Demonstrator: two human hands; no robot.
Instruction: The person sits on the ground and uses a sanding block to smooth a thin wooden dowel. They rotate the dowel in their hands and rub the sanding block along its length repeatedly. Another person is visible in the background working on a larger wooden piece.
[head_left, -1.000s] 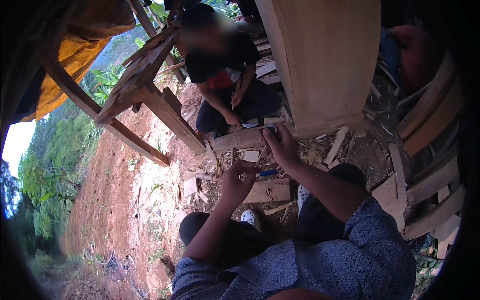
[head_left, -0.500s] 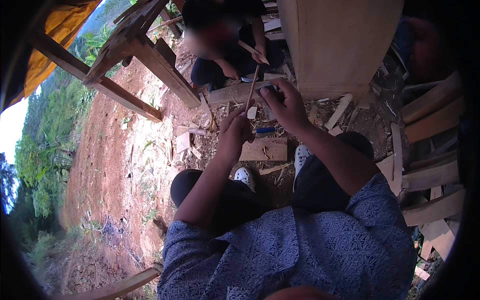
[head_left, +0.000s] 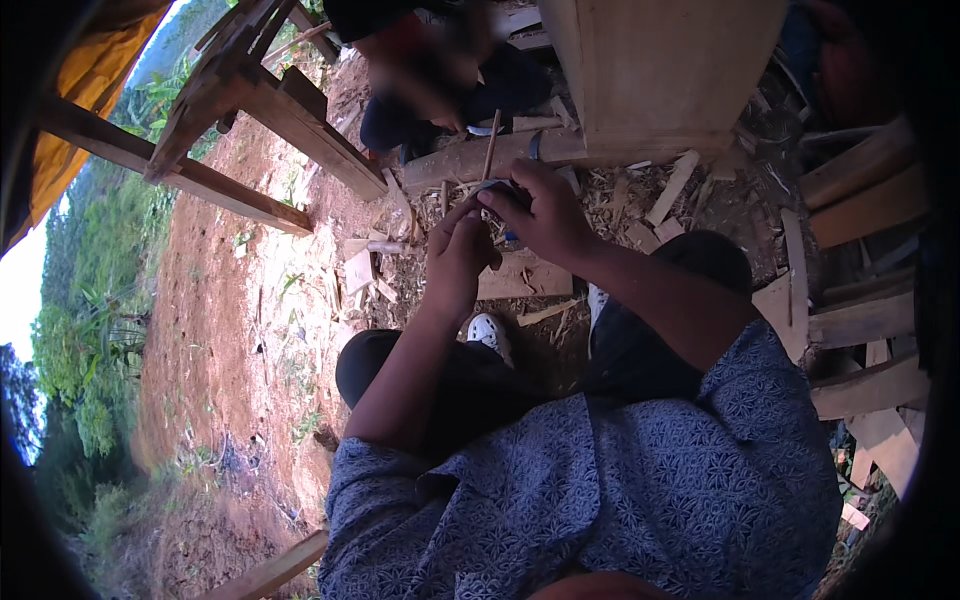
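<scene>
A thin wooden stick [head_left: 491,150] rises from the closed fingers of my left hand [head_left: 457,255], its far end pointing away from me. Pinched in my right hand [head_left: 545,215] is a small dark grey sheet, which looks like folded sandpaper [head_left: 490,186]. It lies against the stick just above my left fingers, and my two hands meet there. My fingers hide the stick's lower end. Below my hands, a flat wooden block [head_left: 525,277] rests on the ground between my feet.
Across a low log [head_left: 440,166], a co-worker sits with a hand [head_left: 447,119] near a small blade [head_left: 482,131]. A tall wooden panel [head_left: 660,80] stands far right of centre. Timber trestles [head_left: 310,130] stand left; boards [head_left: 862,327] pile up at right. Wood shavings [head_left: 620,195] litter the ground.
My right hand has moved down and left, bringing the sandpaper against the stick beside my left fingers. The co-worker's hands have lowered, and the view has shifted slightly.
</scene>
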